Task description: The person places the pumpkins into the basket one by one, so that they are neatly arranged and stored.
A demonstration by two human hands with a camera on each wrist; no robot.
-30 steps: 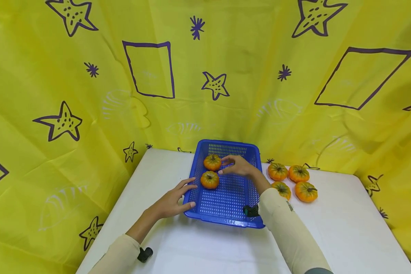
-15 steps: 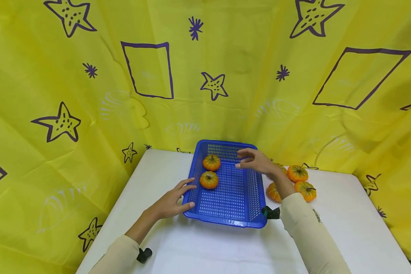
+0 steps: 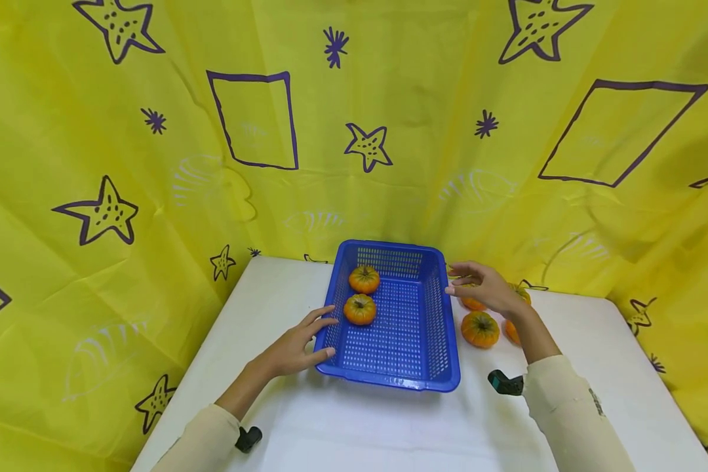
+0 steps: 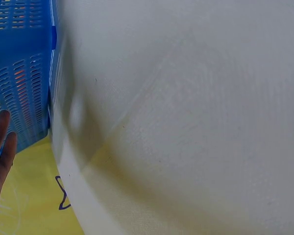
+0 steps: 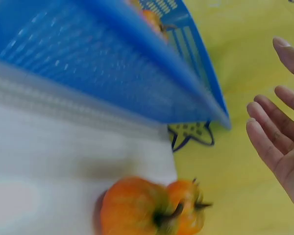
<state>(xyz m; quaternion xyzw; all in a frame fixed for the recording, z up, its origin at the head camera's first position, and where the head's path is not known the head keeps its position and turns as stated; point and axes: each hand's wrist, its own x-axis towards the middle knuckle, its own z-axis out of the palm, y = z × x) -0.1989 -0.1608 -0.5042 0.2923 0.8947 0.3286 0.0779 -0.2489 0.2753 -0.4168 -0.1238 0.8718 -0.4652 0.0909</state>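
Clock centred on the blue rectangular perforated plastic basket (image 3: 383, 347), 12 toward the yellow patterned curtain (image 3: 425, 210).

Just changed: right grip (image 3: 482, 286), a bare hand, is out of the basket. A second ago its fingertips were beside the small round ribbed orange pumpkin at 11 (image 3: 364, 280) inside; half a second ago it was over the 2 o'clock part. Now it's past the 3 o'clock wall, above the loose group. Fingers apart in a loose curve, nothing in them. Right wrist view shows a gap below it, so no contact that I can see.

Basket is on the white counter (image 3: 366, 426), same spot. Second matching pumpkin at 9 (image 3: 360, 310) inside, near the first. Neither shifted as the grip came away.

Outside, about 3: four more orange-and-green pumpkins (image 3: 480, 330), close together. Right grip and right forearm (image 3: 535, 334) cover parts of three.

Left grip (image 3: 292, 347) at 8, unmoved, fingers spread by the basket wall, holding nothing. Can't tell if the tips touch.

My read for the work: far pumpkin released and stable, two in, four out, right grip free.
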